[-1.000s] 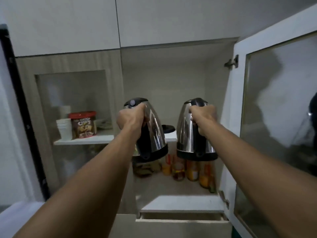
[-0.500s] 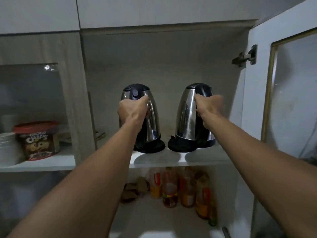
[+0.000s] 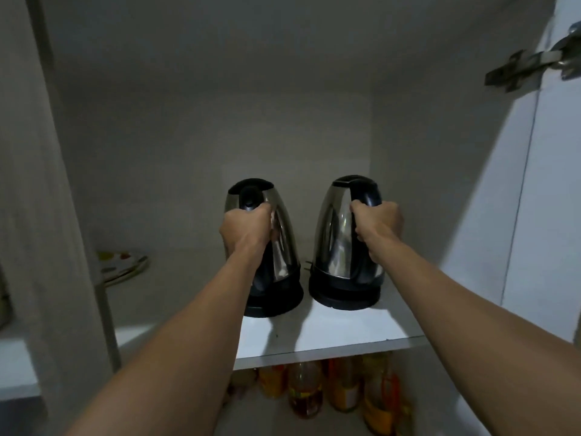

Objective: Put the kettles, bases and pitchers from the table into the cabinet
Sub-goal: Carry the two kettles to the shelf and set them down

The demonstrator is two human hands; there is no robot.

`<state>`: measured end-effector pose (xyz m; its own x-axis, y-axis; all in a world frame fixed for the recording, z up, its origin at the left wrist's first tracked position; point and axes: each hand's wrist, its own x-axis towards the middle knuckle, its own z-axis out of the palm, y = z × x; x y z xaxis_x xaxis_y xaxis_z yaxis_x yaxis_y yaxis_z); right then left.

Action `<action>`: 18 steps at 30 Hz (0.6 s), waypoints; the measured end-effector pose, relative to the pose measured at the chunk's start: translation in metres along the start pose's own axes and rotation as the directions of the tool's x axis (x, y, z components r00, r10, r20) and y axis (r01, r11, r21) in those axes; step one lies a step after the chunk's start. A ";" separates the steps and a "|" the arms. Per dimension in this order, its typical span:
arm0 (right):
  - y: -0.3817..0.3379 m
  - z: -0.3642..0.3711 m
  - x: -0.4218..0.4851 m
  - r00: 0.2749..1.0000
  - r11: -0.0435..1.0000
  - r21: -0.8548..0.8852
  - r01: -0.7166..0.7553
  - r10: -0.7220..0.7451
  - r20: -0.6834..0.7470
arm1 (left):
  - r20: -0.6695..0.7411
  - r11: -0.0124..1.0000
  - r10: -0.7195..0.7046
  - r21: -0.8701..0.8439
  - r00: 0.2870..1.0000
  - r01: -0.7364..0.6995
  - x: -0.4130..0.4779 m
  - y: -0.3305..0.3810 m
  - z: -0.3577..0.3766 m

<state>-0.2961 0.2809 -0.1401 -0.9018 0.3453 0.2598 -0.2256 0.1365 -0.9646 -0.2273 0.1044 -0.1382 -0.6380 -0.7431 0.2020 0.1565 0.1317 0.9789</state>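
Two steel kettles with black lids and handles stand side by side on the white cabinet shelf. The left kettle sits on a black base, and my left hand is closed around its handle. The right kettle rests on its own black base, with my right hand gripping its black handle. Both kettles are upright and close together, almost touching at the bases.
The open cabinet door with its metal hinge stands at the right. A stack of patterned plates lies on the shelf's left. Several bottles stand on the shelf below. A vertical cabinet divider is at the left.
Both kettles went from held in the air before the cabinet to standing on their bases on the shelf. The view has moved closer and up into the cabinet.
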 end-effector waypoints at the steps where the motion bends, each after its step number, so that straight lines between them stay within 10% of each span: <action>1: 0.001 0.002 0.003 1.000 1.000 -0.010 -0.002 0.002 0.011 | 0.023 1.000 -0.012 0.006 1.000 0.011 0.005 0.001 0.003; 18: 0.011 -0.017 -0.022 0.966 0.995 -0.026 0.098 -0.089 0.244 | -0.061 0.992 0.019 0.127 0.998 -0.011 -0.036 0.000 0.010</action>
<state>-0.2723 0.2902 -0.1559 -0.9407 0.0952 0.3255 -0.3033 0.1935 -0.9330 -0.2118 0.1373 -0.1449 -0.5877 -0.7791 0.2182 0.0666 0.2221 0.9727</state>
